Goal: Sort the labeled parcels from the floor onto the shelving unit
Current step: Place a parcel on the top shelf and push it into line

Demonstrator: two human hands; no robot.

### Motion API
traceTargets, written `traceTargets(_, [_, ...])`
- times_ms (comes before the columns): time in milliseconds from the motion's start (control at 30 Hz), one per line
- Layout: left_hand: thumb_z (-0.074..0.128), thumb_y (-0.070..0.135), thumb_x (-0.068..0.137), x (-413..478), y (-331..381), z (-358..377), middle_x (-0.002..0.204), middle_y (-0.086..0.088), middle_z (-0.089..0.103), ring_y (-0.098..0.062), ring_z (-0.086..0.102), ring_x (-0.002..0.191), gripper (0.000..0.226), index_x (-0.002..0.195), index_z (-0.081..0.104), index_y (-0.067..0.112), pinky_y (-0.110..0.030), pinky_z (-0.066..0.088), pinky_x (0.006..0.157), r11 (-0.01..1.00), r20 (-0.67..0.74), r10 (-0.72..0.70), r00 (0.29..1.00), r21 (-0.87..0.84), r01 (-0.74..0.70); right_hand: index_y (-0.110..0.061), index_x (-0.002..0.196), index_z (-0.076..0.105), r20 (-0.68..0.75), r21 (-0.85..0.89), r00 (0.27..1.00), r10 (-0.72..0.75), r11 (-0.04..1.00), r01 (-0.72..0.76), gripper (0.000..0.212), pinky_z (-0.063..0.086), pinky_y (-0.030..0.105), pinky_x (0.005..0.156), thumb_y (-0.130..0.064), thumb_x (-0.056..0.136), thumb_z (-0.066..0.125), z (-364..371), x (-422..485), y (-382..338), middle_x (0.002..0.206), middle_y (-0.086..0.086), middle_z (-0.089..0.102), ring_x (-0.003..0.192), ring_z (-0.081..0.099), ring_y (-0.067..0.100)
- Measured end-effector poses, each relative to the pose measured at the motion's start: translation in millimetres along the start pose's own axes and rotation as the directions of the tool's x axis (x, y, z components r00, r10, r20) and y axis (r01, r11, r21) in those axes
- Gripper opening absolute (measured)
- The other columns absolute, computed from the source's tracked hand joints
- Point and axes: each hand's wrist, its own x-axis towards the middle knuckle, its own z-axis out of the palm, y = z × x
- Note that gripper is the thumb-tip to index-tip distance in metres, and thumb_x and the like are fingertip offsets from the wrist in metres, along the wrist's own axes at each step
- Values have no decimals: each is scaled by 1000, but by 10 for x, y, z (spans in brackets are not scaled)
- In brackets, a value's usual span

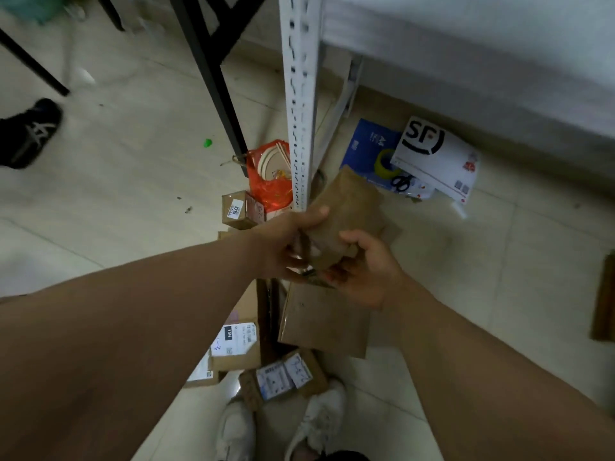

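two hands [293,244] [362,271], brown parcel [346,211], shelf post [301,94]

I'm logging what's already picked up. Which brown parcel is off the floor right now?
The flat brown parcel gripped by the left hand and right hand; the others lie on the tiles.

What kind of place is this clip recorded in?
Probably a small parcel sorting or storage room, not a home. A white slotted metal shelf post stands on a tiled floor, labeled cardboard boxes lie scattered around the feet, and a courier envelope sits under the shelf.
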Motion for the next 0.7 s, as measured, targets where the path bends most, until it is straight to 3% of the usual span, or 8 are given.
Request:
traceTargets(67, [89, 39, 60, -466, 101, 147, 118, -9, 62, -30, 61, 107, 82, 130, 50, 21, -40, 59, 72, 996, -18, 61, 998, 66, -60, -11, 127, 62, 8, -32, 1000, 12, 999, -11, 66, 50, 44, 96, -28, 64, 72, 240, -538, -122, 129, 15, 64, 114, 59, 33])
traceTargets(133, [92, 28, 56, -923, 230, 262, 124, -8, 60, -30, 61, 109, 96, 138, 41, 24, -43, 59, 82, 980, -61, 140, 988, 150, -130, -13, 128, 62, -14, -25, 1000, -8, 1000, 8, 63, 50, 51, 101, -34, 70, 74, 451, -1068, -319, 132, 17, 63, 118, 60, 38])
traceTargets(200, [94, 20, 54, -1432, 408, 344, 130, -6, 52, -29, 57, 113, 109, 142, 30, 31, -48, 57, 88, 927, -129, 269, 955, 306, -219, -14, 114, 74, -45, 46, 998, -52, 997, 54, 57, 55, 58, 90, -54, 74, 77, 634, -1607, -577, 119, 19, 71, 108, 69, 41])
traceTargets(333, [90, 21, 57, -2467, 878, 451, 136, -4, 30, -25, 36, 126, 120, 148, 13, 33, -40, 42, 104, 612, -103, 548, 830, 726, -314, -27, 70, 83, -147, -66, 974, -174, 984, 166, 52, 61, 51, 65, -77, 68, 69, 1050, -2647, -1157, 83, 12, 78, 82, 76, 33])
traceTargets(500, [89, 24, 58, -3749, 1454, 757, 144, 0, 20, -24, 26, 134, 127, 151, 4, 37, -42, 35, 111, 357, 152, 662, 734, 797, -487, -25, 104, 80, -92, -383, 959, -269, 898, 215, 39, 61, 45, 74, -56, 84, 70, 1717, -3802, -1652, 100, 5, 79, 100, 72, 26])
traceTargets(567, [91, 33, 49, -4219, 1671, 858, 147, 1, 21, -24, 26, 137, 138, 151, -2, 41, -40, 33, 111, 344, 197, 679, 708, 767, -542, -22, 113, 75, -60, -416, 933, -355, 858, 300, 34, 59, 50, 87, -41, 85, 74, 1909, -4209, -1812, 106, 7, 78, 110, 67, 28])
traceTargets(633, [94, 40, 42, -4651, 1877, 910, 150, 8, 35, -17, 38, 137, 148, 151, -6, 46, -45, 40, 109, 439, 199, 684, 702, 655, -614, -23, 121, 69, 0, -431, 888, -459, 802, 414, 38, 51, 55, 100, -27, 84, 74, 2060, -4597, -1963, 113, 8, 76, 116, 65, 30])
traceTargets(700, [95, 36, 48, -5002, 2057, 904, 125, 32, 59, 4, 58, 115, 141, 150, -2, 47, -38, 56, 86, 561, 219, 678, 702, 464, -686, -24, 126, 65, 57, -407, 838, -542, 754, 515, 52, 49, 56, 101, -22, 74, 76, 2180, -4947, -2094, 118, 10, 74, 118, 64, 32])
